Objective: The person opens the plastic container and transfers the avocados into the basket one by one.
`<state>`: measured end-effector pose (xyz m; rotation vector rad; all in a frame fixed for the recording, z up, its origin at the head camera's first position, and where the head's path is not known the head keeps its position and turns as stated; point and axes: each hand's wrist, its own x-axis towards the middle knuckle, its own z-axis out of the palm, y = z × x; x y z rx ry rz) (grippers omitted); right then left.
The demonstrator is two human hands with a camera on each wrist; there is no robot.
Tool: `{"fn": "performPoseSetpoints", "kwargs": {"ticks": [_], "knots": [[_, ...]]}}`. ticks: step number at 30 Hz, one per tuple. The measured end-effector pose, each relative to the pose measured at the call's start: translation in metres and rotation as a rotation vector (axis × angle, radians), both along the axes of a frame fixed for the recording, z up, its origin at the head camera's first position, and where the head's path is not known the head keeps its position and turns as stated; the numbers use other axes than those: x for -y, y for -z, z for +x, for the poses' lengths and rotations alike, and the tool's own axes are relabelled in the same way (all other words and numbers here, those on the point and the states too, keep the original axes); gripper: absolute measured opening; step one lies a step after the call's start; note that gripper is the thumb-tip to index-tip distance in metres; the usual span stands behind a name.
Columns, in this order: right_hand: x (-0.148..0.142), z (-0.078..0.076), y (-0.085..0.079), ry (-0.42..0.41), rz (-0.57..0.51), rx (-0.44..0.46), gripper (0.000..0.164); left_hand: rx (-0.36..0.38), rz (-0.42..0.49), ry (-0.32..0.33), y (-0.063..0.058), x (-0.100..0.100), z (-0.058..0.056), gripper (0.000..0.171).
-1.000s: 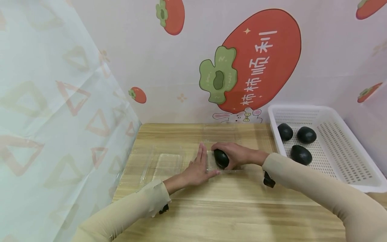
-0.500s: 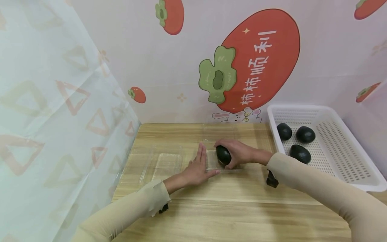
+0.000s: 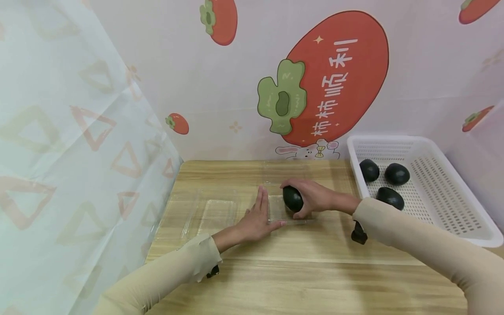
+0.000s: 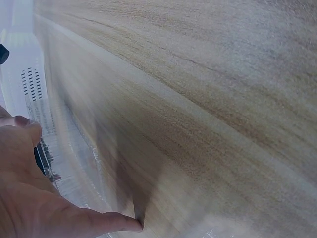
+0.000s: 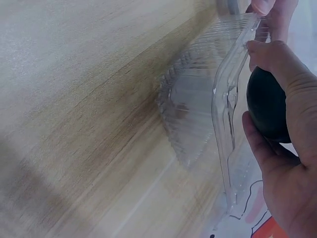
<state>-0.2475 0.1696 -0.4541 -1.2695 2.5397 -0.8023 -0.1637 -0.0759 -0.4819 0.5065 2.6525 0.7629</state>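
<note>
My right hand (image 3: 316, 197) grips a dark green avocado (image 3: 293, 199), thumb on the near side and fingers over the far side. In the right wrist view the avocado (image 5: 267, 105) is just above the rim of a clear plastic clamshell box (image 5: 190, 101). My left hand (image 3: 253, 223) rests at the left side of that box, fingers straight, its thumb stretched along the near edge. The left wrist view shows the left hand (image 4: 29, 198) beside the clear wall, holding nothing in its palm.
A white perforated basket (image 3: 356, 168) with three avocados (image 3: 397, 174) stands at the right. Another clear plastic box (image 3: 216, 214) lies open on the wooden table (image 3: 291, 271) at the left. Printed cloth walls (image 3: 220, 144) border the back and sides.
My right hand has shifted slightly to the right with the avocado, over the clear box. The left hand has stayed in place.
</note>
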Motion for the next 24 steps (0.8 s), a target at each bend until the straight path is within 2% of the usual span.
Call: {"fn": "performPoseSetpoints", "kwargs": {"ticks": [14, 24], "knots": [[-0.01, 0.003, -0.005, -0.006, -0.032, -0.051, 0.088, -0.003, 0.001, -0.001, 0.001, 0.001, 0.0, 0.115], [-0.018, 0.009, -0.015, 0.059, -0.029, -0.043, 0.088, 0.007, 0.0, 0.006, 0.0, 0.001, 0.001, 0.114]]}}
